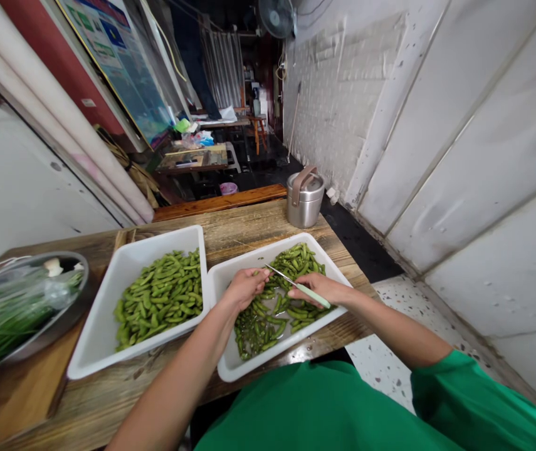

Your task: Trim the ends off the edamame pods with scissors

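My right hand (319,289) is closed around scissors (312,295) with a pale green handle, seen nearly edge-on. Their slim metal blades point left and reach the fingertips of my left hand (247,287). Those fingers are pinched together, apparently on a green soybean pod that they mostly hide. Both hands are over the right white tray (231,374), where many pods (301,258) lie, with small trimmings and some wetness near the front. To its left, a second white tray (89,351) holds a heap of soybean pods (164,297).
Both trays stand on a wooden table (244,227). At its far right corner is a metal pot (305,199) with a brown handle. On the left, a metal bowl (77,294) of bagged greens sits over a wooden board (46,382). A white panelled wall (474,156) runs along the right.
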The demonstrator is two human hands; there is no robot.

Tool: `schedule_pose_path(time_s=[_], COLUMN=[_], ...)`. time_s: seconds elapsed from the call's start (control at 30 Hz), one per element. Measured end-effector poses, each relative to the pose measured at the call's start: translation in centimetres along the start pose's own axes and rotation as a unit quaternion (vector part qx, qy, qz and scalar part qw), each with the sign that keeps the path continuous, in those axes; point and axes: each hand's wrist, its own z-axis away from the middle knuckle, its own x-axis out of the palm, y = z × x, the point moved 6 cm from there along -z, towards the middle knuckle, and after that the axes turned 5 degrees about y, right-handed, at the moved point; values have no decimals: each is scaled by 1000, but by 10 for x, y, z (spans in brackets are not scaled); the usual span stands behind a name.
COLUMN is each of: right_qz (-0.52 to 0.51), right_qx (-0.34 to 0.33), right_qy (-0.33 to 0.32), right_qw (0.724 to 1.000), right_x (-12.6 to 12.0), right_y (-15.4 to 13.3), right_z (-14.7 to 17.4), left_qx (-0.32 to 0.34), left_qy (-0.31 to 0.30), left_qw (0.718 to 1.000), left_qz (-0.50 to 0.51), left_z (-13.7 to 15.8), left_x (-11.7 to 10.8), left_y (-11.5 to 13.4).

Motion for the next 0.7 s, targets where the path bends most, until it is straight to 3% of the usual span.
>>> schedule_pose_path(time_s=[0.3, 0.43, 0.5, 0.6, 0.7], right_qz=[-51, -72, -72, -71, -73], right_qx=[45, 41, 31, 7, -2], right_qy=[10, -2, -4, 10, 18], right_qw=[998, 997, 997, 997, 997], right_x=[1, 0, -1, -2, -2], right_y=[15, 13, 12, 11, 17], right_z=[-5, -5, -4, -5, -7], left_qx=[-26, -44, -39, 25, 121], left_qy=[78, 51, 53, 73, 53], left_qw=[994, 989, 995, 992, 938], left_qz=[71, 131, 74, -103, -319], left_z=[-7, -10, -11, -12, -10], left_x=[-15, -17, -17, -18, -8], left_y=[3, 7, 3, -1, 0])
